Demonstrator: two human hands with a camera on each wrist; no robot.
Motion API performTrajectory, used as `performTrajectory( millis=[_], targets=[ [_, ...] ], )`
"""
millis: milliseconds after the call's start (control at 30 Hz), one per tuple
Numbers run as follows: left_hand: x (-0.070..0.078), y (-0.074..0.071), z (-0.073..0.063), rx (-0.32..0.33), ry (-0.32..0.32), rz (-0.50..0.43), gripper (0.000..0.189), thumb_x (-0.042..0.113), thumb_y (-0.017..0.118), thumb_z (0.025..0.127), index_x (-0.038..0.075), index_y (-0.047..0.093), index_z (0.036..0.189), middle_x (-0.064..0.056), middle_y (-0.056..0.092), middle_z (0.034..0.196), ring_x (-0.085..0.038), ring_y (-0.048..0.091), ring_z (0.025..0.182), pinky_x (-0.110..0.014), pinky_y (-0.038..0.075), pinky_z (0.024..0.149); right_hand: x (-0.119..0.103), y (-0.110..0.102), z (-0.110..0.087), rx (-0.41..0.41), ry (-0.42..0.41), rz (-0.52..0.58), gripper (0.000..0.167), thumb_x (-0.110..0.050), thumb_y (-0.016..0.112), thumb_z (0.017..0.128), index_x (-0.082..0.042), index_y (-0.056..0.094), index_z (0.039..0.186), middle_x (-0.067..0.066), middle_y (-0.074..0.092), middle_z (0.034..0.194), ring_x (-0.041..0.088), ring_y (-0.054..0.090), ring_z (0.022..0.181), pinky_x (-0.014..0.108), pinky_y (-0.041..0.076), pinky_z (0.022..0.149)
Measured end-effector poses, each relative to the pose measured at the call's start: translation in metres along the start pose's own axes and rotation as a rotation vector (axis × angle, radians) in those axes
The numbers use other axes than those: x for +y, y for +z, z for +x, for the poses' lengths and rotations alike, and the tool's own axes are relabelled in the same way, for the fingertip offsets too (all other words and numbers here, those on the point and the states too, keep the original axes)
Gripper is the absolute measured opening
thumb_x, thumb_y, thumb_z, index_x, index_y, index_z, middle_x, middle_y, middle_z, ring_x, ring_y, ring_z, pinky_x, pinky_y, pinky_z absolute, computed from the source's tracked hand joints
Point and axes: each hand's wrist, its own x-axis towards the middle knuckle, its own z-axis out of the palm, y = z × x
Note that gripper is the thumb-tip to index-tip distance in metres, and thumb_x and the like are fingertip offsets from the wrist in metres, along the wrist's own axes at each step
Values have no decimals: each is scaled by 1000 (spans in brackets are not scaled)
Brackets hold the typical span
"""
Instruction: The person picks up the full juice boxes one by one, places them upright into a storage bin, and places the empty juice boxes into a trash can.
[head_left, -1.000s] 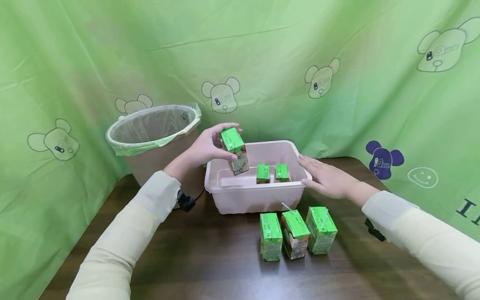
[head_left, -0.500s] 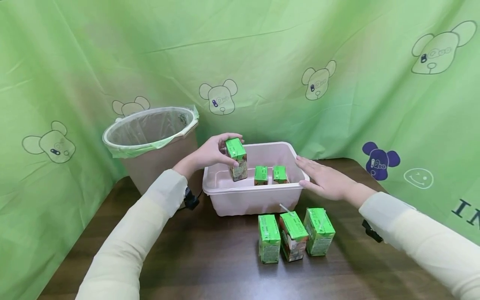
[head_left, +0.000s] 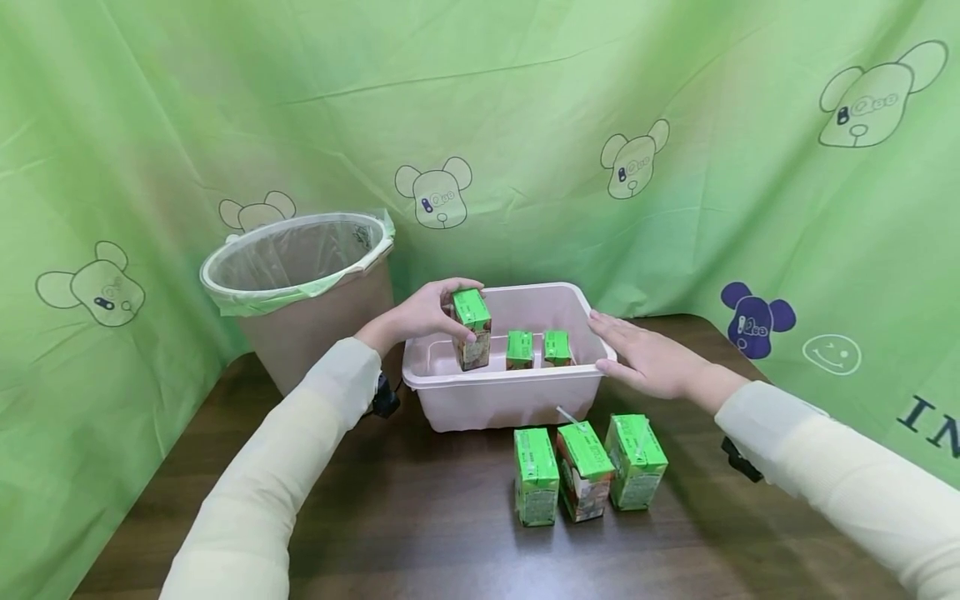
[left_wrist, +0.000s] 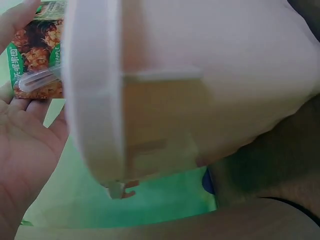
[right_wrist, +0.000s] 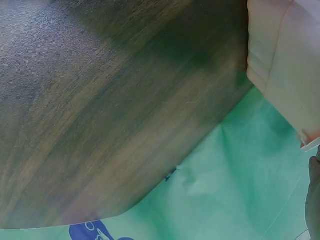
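My left hand (head_left: 427, 315) grips a green-topped juice box (head_left: 472, 329) between thumb and fingers, low over the left part of a pale pink plastic tub (head_left: 510, 396). In the left wrist view the juice box (left_wrist: 39, 55) shows a pineapple picture and a wrapped straw on its side; the tub wall hides part of it. Two more juice boxes (head_left: 519, 350) stand inside the tub on the right. My right hand (head_left: 652, 354) lies with straight fingers against the tub's right rim; the right wrist view catches only a bit of that hand (right_wrist: 314, 195) at its edge.
In front of the tub, three juice boxes (head_left: 585, 467) stand in a row on the dark wooden table (head_left: 420, 533); the middle one has a straw sticking up. A lined waste bin (head_left: 322, 308) stands left of the tub. A green printed curtain (head_left: 525, 100) hangs behind.
My left hand has lowered the juice box from above the rim down into the tub, and the box has become more upright. My right hand keeps its place at the rim.
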Motion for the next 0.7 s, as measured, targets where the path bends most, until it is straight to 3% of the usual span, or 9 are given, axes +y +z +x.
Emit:
performTrajectory(
  millis=[267,433,700],
  targets=[
    [-8,3,3,-39,-23,63,77,4,85,73,7,49,140,-9,66,106,-21,64,92,-32,54,80,0,1,-1,16,15,16,68,-39,47,102,3,26,151,20,24,156,36,23,143,54,25,112],
    [-10,5,7,-48,-28,189,78,14,88,71,13,50,140,-3,67,100,-16,62,89,-27,49,81,-2,-1,-3,12,23,17,68,-39,47,102,3,25,151,20,24,156,36,22,143,53,25,112],
    [-13,9,13,-183,-32,152,78,-2,82,75,5,43,143,-9,58,109,-19,57,94,-28,50,83,-3,-2,-3,1,11,6,68,-38,47,102,5,25,150,22,24,156,38,22,142,54,25,112]
  ],
)
